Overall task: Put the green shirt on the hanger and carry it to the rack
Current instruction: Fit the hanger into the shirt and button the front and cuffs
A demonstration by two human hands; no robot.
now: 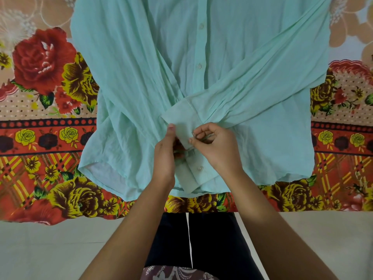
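A pale mint-green button-front shirt (201, 57) is lying flat, front up, on a red-and-yellow floral printed sheet (40, 138), hem toward the person. Both long sleeves are lying folded across the front, crossing near the lower buttons. The left hand (164, 158) is gripping the edge of the upper sleeve's cuff (179, 116), thumb raised against it. The right hand (217, 147), just beside it, is pinching the same cuff with curled fingers. Dark trousers (212, 239) and pale floor (60, 249) are showing below the sheet's edge.
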